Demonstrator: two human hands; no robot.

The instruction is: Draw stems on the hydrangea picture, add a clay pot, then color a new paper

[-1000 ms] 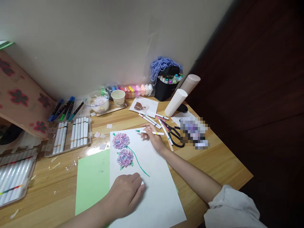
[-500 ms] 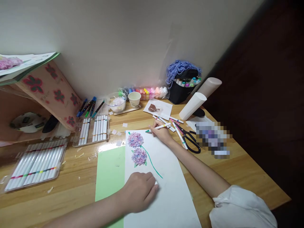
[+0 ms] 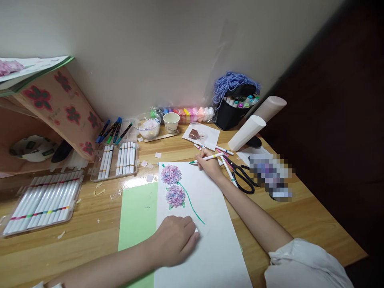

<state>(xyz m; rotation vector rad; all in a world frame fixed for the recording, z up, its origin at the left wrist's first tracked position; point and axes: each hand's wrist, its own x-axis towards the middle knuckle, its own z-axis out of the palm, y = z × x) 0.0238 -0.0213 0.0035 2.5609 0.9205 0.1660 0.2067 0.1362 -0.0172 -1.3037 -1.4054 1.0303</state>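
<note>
My right hand (image 3: 210, 166) grips a white marker (image 3: 213, 156) with a green tip and a yellow band. Its tip points left near the top edge of a white sheet of paper (image 3: 216, 240). On that sheet are two round pink-purple flower heads, one upper (image 3: 171, 175) and one lower (image 3: 175, 195), with green leaves. A curved green line (image 3: 192, 206) runs down from between them. Resting on the paper below the flowers, my left hand (image 3: 177, 240) is closed, and a small white bit shows at its fingers; what it is cannot be made out. Green paper (image 3: 138, 216) lies under the sheet's left side.
Cases of markers, one nearer (image 3: 43, 204) and one farther (image 3: 115, 162), lie at left beside a flowered box (image 3: 72, 114). Black scissors (image 3: 243, 178) and loose markers lie right. Along the wall stand a bowl (image 3: 149, 127), a paper cup (image 3: 171, 122) and a black pen holder (image 3: 229, 116).
My right hand with the marker has shifted slightly right and up, its tip farther right along the paper's top edge. My left hand stays on the paper; the view has tilted slightly.
</note>
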